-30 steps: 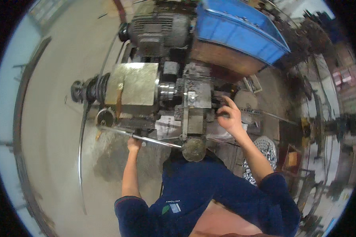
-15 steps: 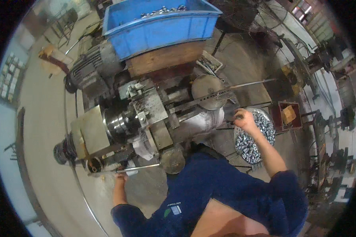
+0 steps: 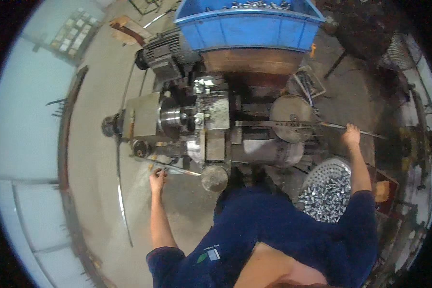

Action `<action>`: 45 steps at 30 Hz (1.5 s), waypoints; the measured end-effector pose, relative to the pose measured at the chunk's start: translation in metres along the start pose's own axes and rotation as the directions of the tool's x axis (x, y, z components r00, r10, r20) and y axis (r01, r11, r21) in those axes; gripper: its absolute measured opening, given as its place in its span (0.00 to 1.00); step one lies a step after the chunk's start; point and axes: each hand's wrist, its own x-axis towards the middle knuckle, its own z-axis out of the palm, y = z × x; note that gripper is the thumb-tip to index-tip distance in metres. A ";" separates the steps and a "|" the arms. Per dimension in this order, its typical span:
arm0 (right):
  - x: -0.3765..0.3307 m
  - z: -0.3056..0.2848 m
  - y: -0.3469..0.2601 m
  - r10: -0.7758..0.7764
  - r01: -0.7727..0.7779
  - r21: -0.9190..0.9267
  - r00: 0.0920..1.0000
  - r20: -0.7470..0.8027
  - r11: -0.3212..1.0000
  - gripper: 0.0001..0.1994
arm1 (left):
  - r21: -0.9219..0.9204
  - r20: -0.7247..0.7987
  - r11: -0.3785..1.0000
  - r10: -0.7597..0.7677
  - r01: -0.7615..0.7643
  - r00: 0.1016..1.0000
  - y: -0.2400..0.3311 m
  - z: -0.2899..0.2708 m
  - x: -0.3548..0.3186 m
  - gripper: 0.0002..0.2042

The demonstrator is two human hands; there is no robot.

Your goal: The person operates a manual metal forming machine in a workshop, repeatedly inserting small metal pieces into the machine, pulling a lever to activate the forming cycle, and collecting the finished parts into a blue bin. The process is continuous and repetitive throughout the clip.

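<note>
My right hand (image 3: 351, 136) is closed around a long metal lever (image 3: 332, 126) at the right side of a lathe-like machine. The lever runs from a perforated flat bar (image 3: 259, 124) that crosses a round metal disc (image 3: 293, 137). My left hand (image 3: 157, 181) is low on the left, its fingers loosely bent and apart, just below a thin rod (image 3: 182, 170) that ends at a round, dull plate (image 3: 214, 178). Nothing shows in that hand. Left of the machine's middle sits a shiny spindle chuck (image 3: 170, 117), facing the tool slide (image 3: 213, 113).
A blue crate (image 3: 249, 31) of metal parts stands on a wooden block (image 3: 249, 61) behind the machine. A perforated round tray (image 3: 329, 170) with many small metal pieces (image 3: 325, 199) is at my right. A motor (image 3: 162, 54) sits back left; a long bar (image 3: 121, 206) extends at left.
My right hand has moved from above the tray of pieces up and right onto the long lever. The head view has shifted and turned. My left hand now shows just below the rod.
</note>
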 end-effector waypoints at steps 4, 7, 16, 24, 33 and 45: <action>0.001 0.007 0.000 0.031 -0.037 0.129 0.998 0.047 0.991 0.14 | -0.330 -0.059 0.930 -0.192 0.163 0.980 0.040 0.007 -0.017 0.22; -0.034 -0.016 -0.015 0.111 -0.131 0.158 0.985 0.130 0.979 0.13 | -0.394 -0.105 0.904 -0.221 0.164 0.970 0.036 0.027 -0.011 0.21; -0.190 0.037 -0.064 0.179 -0.205 0.403 0.979 0.101 0.892 0.12 | -0.412 -0.430 0.911 -0.168 -0.027 0.887 -0.014 0.058 0.040 0.10; -0.221 0.018 -0.094 0.327 -0.371 0.493 0.928 0.175 0.787 0.15 | -0.393 -0.469 0.914 -0.106 -0.099 0.877 0.031 0.090 0.025 0.07; -0.214 0.010 -0.093 0.263 -0.384 0.521 0.919 0.292 0.763 0.14 | -0.180 -0.516 0.981 -0.032 -0.072 0.856 -0.008 0.078 0.044 0.12; -0.020 0.001 -0.019 0.211 -0.211 0.017 0.978 -0.007 0.977 0.18 | -0.219 -0.062 0.959 -0.197 0.179 0.978 0.036 0.045 0.004 0.19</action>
